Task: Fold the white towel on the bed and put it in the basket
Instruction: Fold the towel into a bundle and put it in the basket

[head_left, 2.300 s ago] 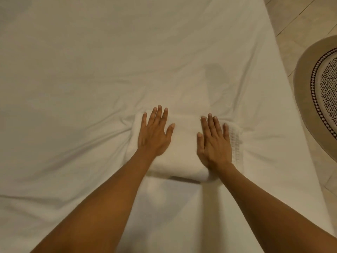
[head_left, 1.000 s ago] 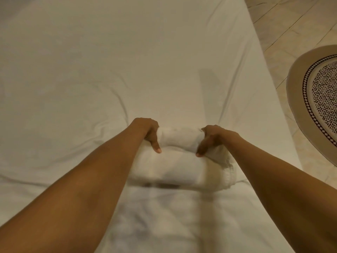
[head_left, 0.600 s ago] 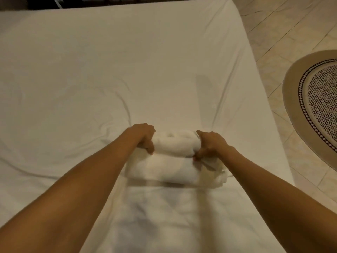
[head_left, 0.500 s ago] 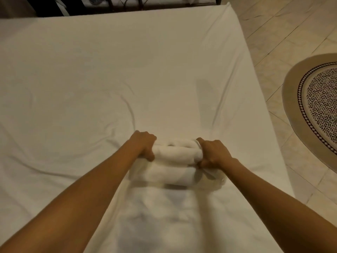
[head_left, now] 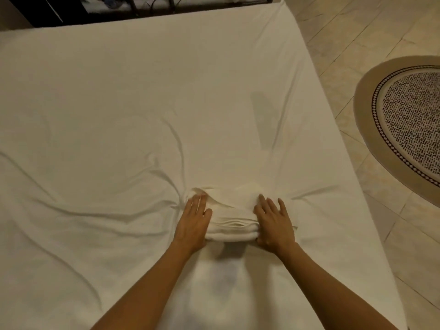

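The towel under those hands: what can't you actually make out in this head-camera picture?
- Basket: not in the head view at all.
- White towel: its ends are covered by the left hand and right hand.
- Items beyond the bed: dark and cut off by the top edge.
- Rug: cut off by the right edge.

Round patterned rug (head_left: 412, 125) on the tiled floor (head_left: 352, 39), right side; dark furniture (head_left: 142, 8) along the top edge.
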The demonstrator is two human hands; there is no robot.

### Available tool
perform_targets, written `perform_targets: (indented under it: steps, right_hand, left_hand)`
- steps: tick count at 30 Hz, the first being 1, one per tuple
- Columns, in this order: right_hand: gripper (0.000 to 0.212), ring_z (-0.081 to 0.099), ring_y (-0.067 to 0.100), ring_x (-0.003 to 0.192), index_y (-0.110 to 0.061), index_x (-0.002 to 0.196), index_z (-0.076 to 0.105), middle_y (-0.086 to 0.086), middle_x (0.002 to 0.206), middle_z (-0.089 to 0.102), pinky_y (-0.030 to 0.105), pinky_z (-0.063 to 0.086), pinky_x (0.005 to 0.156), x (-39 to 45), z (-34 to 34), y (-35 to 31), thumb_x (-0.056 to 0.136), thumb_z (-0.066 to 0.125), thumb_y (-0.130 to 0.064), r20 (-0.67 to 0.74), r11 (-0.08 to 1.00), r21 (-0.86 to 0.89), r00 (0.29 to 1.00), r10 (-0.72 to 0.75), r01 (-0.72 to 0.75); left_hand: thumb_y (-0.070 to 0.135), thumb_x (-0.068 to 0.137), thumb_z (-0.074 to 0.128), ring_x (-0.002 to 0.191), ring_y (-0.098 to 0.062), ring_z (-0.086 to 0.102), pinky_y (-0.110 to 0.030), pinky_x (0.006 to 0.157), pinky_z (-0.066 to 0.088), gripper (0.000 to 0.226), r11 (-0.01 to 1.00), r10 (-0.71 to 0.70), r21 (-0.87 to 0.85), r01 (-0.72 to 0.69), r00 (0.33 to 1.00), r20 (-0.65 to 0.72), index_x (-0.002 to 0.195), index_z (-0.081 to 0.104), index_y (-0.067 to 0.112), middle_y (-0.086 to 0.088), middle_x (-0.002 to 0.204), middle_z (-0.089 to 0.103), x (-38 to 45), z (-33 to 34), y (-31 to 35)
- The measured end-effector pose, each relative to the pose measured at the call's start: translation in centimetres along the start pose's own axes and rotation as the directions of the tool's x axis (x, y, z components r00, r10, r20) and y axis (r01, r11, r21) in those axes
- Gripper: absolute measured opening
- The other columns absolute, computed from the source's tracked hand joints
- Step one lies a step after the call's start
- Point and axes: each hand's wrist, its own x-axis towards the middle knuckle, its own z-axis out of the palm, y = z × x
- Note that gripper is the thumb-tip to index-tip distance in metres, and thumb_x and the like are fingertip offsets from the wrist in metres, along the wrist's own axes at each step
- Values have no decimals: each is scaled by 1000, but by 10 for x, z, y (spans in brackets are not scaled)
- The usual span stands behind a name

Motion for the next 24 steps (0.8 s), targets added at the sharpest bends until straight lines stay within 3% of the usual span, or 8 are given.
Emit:
perform_targets:
  steps: [2, 5, 9, 11, 13, 17, 21, 24]
  right_hand:
    - [73, 30, 29, 137, -15, 131, 40, 11, 149, 33, 45, 7, 117, -4, 6, -7, 68, 69, -38, -22, 1000, 18, 1000, 17, -16]
    - [67, 47, 29, 122, -14, 123, 47, 9, 131, 51, 44, 21, 113, -3, 6, -9, 64, 73, -30, -56, 998, 38, 997, 44, -41]
    - [56, 54, 28, 110, -16, 118, 49, 5, 114, 61, 41, 27, 107, 3, 1, -9, 65, 67, -19, -65, 999, 26, 997, 33, -31]
    - [57, 57, 27, 106, -17, 119, 46, 5, 108, 64, 39, 26, 107, 9, -8, -5, 66, 64, -21, -29, 999, 20, 999, 32, -31]
    - [59, 59, 27, 103, -17, 124, 43, 6, 104, 66, 39, 20, 110, 20, -21, 2, 68, 62, -25, 42, 999, 30, 999, 26, -27]
    - [74, 47, 25, 125, -22, 142, 30, 7, 133, 54, 43, 7, 117, 60, -58, 19, 77, 61, -37, 238, 999, 21, 971, 27, -33]
    - [80, 41, 26, 131, -24, 145, 26, 7, 138, 50, 50, 0, 116, 104, -78, 33, 77, 64, -44, 277, 998, 16, 960, 50, -56]
    - [78, 36, 29, 131, -22, 142, 26, 12, 130, 51, 55, -1, 115, 119, -66, 41, 76, 66, -36, -34, 993, -43, 993, 110, -112]
  left_hand:
    - [34, 27, 88, 124, -39, 54, -47, 110, 26, 68, 1000, 12, -10, -12, 999, -52, 86, 68, 9, -28, 131, 55, -5, 4, 0]
    - [40, 38, 86, 136, -35, 40, -46, 115, 18, 58, 999, 40, 5, -40, 995, -95, 84, 64, 14, -24, 147, 39, -2, -1, -5]
    - [48, 68, 70, 146, -40, -8, -60, 114, -4, 61, 997, 54, 56, -56, 998, 29, 118, 53, 18, -28, 156, -8, 19, -7, -16]
    - [52, 74, 64, 145, -42, -6, -63, 112, -2, 75, 998, 18, 49, -27, 983, 180, 137, 38, 22, -29, 156, 0, 33, -12, -24]
    - [58, 76, 59, 143, -39, 13, -64, 112, 3, 81, 1000, 17, -9, -15, 963, 267, 143, 29, 24, -23, 151, 23, 48, -17, -31]
    - [57, 75, 62, 122, -28, 49, -60, 114, 11, 74, 994, 91, -81, -70, 953, 290, 135, 39, 20, -8, 127, 58, 81, -41, -48]
    - [65, 72, 63, 131, -28, 42, -59, 114, 7, 79, 998, 38, -50, -30, 985, 167, 132, 41, 18, -9, 135, 50, 118, -53, -64]
    - [51, 83, 62, 146, -29, 16, -55, 117, 2, 82, 995, -92, -35, 90, 994, -57, 146, 26, 12, -15, 155, 23, 132, -46, -63]
